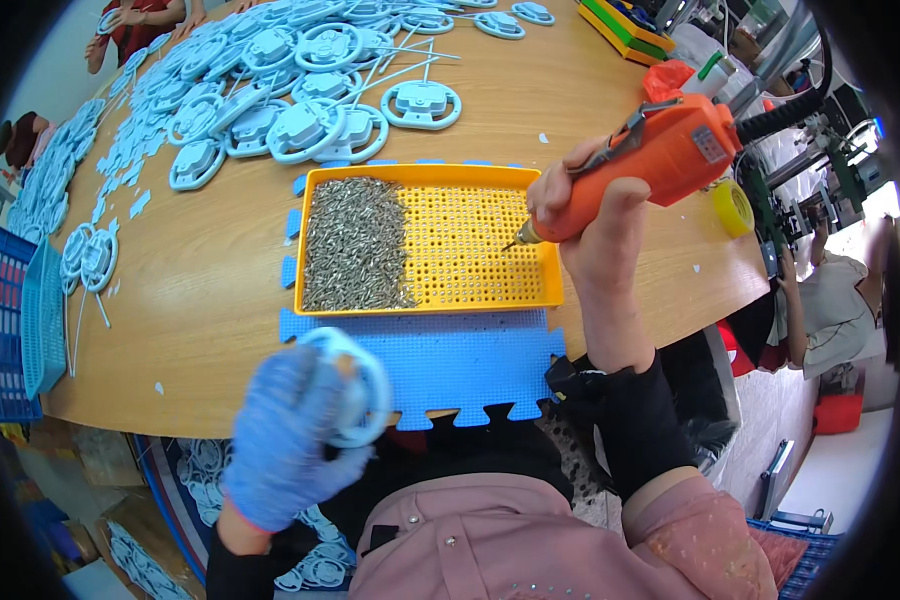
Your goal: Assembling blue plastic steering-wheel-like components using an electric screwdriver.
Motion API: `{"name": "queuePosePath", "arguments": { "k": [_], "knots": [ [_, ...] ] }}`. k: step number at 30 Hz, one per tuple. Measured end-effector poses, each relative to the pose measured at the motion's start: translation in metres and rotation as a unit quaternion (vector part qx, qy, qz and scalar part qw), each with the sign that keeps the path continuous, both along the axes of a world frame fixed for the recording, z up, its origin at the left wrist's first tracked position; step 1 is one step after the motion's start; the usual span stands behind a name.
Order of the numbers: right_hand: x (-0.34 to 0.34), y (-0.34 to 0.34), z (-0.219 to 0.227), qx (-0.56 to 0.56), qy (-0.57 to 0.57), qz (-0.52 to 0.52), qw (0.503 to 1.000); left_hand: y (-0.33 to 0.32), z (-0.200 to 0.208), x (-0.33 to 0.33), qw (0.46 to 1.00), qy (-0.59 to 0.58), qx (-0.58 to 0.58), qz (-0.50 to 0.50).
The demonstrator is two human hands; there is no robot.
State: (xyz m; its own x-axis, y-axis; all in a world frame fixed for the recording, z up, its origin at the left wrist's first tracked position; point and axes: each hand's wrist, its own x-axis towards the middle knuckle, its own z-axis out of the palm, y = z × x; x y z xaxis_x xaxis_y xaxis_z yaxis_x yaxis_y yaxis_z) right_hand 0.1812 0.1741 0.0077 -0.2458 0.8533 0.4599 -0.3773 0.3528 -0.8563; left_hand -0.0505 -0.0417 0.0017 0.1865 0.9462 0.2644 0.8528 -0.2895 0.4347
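Note:
My left hand [285, 430], in a blue glove, is closed on a light blue plastic toy steering wheel [373, 395] at the near edge of the table; both are slightly blurred. In my bare right hand [607, 235] is an orange electric screwdriver [660, 160], its bit pointing down and left over the right part of a yellow tray [430, 311]. Loose silver screws [355, 245] heap up in the tray's left part. More screws stand in rows of holes in the perforated plate [470, 235] to the right. Beneath the tray lies a blue foam mat [460, 365].
Many light blue wheel parts [305, 130] are piled across the far left of the wooden table [200, 300]. A turquoise basket [43, 320] stands at the left edge, a yellow tape roll [733, 208] at the right. Other people [835, 310] are around the table.

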Motion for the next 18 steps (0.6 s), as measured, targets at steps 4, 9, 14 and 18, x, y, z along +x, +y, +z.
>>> {"name": "queuePosePath", "arguments": {
  "k": [4,9,14,18],
  "knots": [
    [-0.005,-0.016,0.025,0.031,-0.007,-0.018,0.999,0.019,-0.007,0.024,0.998,0.022,0.01,-0.061],
    [-0.025,-0.065,0.057,0.03,0.022,0.054,0.998,0.014,-0.022,0.031,0.992,-0.079,0.057,0.081],
    [-0.059,-0.101,0.048,-0.025,-0.044,0.132,0.99,0.015,-0.027,0.034,0.985,-0.117,0.057,0.113],
    [-0.069,-0.106,0.038,-0.05,-0.058,0.157,0.985,0.017,-0.026,0.034,0.985,-0.109,0.058,0.118]
  ]
}}
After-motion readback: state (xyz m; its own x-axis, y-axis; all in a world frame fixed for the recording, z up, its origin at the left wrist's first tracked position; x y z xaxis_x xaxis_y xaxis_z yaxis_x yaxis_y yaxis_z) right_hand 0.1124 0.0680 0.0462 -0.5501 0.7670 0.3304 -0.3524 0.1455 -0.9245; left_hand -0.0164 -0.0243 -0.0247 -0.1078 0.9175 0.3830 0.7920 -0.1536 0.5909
